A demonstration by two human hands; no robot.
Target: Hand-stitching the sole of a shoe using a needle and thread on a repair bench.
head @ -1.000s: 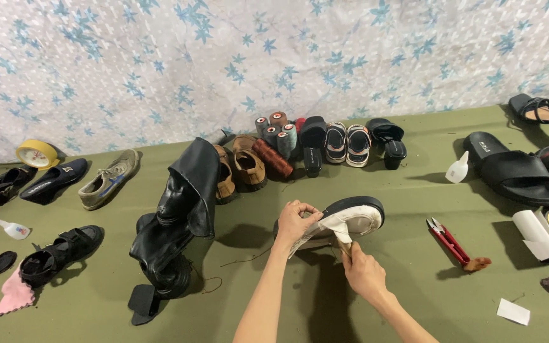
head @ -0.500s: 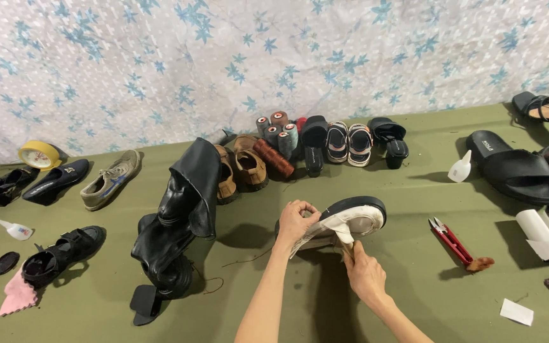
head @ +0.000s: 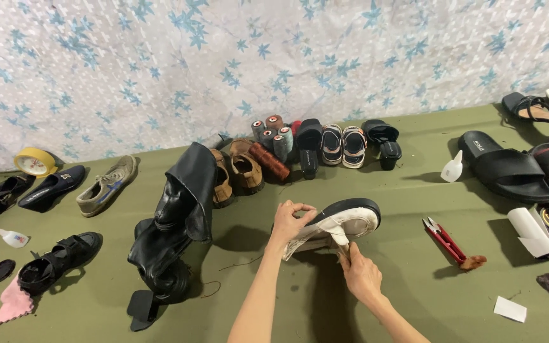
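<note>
Two hands working over the green tabletop in the head view, near the middle of its front edge. Left hand (head: 289, 222) curling shut, fingers pinched around the rim of a cream shoe (head: 335, 225) with a black sole, lifting it tilted off the surface. Right hand (head: 360, 274) closing on the shoe's lower end from beneath, fingertips pressing into the cream material. Leaning just left of the shoe, a tall black boot (head: 173, 222). Lying just right of it, red snips (head: 443, 238). Standing toward the back edge, spools of thread (head: 271, 136) beside brown shoes (head: 239, 168) and striped sandals (head: 342, 145). Resting at the right edge, black slides (head: 509, 168); at the back left corner, a yellow tape roll (head: 35, 162).
</note>
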